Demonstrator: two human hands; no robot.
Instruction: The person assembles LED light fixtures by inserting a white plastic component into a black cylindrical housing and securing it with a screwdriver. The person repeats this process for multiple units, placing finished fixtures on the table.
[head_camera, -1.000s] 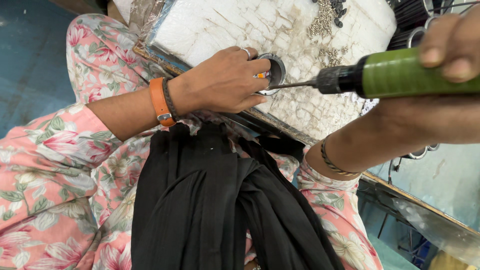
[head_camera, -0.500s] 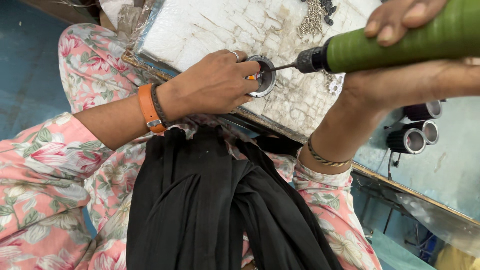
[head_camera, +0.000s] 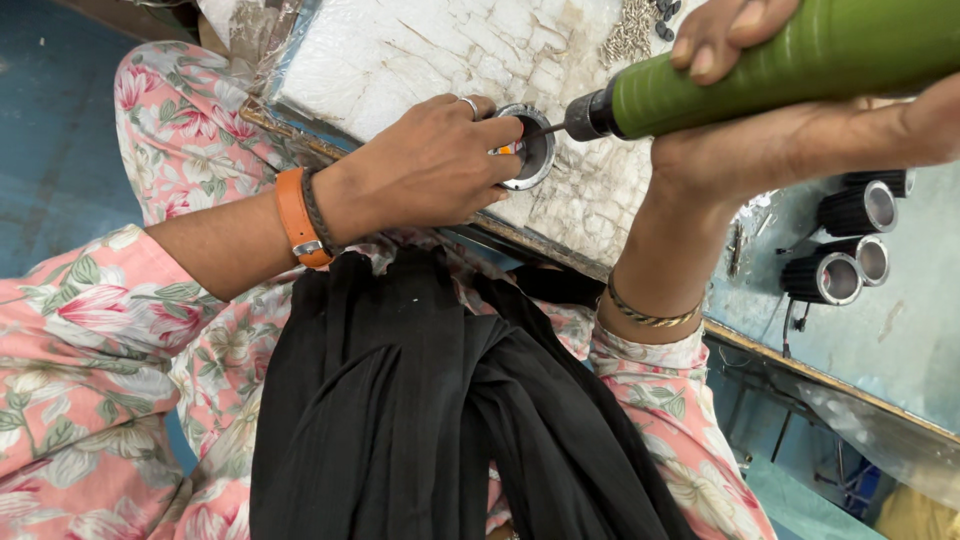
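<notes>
White cracked foam pad (head_camera: 400, 60) covers the bench in front of us. Our left hand (head_camera: 430, 165) grips a round metal housing (head_camera: 528, 150) flat on it. Our right hand (head_camera: 790, 130) is wrapped around a green power screwdriver (head_camera: 790, 60), its bit inside the housing. Black ribbed housings (head_camera: 850, 240) lie near on the right.

green driver (head_camera: 800, 60) cut off right; bit tip hidden in ring (head_camera: 527, 146)

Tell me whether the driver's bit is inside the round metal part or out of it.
Inside: the bit of the green driver reaches into the round metal part, steadied by the left hand.
</notes>
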